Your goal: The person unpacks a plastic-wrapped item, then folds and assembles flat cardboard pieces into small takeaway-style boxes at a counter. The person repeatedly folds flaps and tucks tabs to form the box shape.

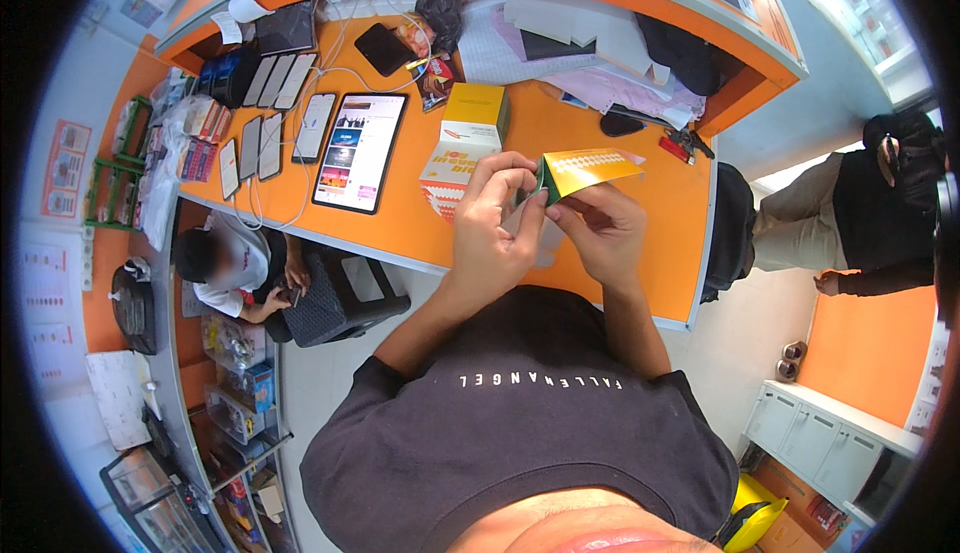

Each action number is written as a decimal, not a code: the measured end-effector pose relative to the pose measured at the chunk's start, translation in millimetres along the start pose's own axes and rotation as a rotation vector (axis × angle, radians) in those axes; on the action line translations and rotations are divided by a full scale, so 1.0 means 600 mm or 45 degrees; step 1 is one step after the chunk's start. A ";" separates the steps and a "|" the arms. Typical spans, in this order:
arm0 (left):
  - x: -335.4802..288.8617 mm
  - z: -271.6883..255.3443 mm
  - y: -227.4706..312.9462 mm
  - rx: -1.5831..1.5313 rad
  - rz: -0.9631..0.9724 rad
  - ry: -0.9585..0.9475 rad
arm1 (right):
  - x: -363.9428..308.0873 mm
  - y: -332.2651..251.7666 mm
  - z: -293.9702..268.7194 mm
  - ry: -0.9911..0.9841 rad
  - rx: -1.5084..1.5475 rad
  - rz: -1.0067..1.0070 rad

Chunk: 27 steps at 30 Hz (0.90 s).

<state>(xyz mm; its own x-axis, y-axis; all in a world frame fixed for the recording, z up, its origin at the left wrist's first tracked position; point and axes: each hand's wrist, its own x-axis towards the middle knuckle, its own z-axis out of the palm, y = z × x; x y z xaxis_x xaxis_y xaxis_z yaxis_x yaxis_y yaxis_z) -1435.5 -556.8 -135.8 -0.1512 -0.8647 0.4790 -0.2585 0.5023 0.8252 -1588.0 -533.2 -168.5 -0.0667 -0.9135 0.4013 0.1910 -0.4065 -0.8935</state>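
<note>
Above the near side of the orange desk (400, 218), I hold a small yellow folded card (600, 169) with a green edge between both hands. My left hand (495, 223) pinches its left end with thumb and fingers. My right hand (606, 231) grips it from below and to the right, the thumb close to the left fingertips. Part of the card is hidden by my fingers. Just left of and behind my left hand lie yellow, white and red printed cards or leaflets (470, 131), partly covered by that hand.
Left of the leaflets lies a lit tablet (360, 153), with several phones (270, 143) on white cables beside it. Papers (560, 43) crowd the back shelf. A keyring (685, 145) rests at the right. One person (235, 268) sits at left; another (870, 203) stands at right.
</note>
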 end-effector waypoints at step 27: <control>-0.023 -0.007 0.001 0.488 0.418 -0.089 | -0.004 0.018 -0.018 -0.079 -0.207 0.050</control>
<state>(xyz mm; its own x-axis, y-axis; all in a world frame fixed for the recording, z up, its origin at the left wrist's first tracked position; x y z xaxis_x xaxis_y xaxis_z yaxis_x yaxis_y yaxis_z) -1429.7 -544.6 -140.4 -0.3429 -0.6657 0.6628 -0.5162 0.7230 0.4591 -1596.6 -535.8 -181.3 -0.0012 -0.9280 0.3725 0.0313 -0.3724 -0.9276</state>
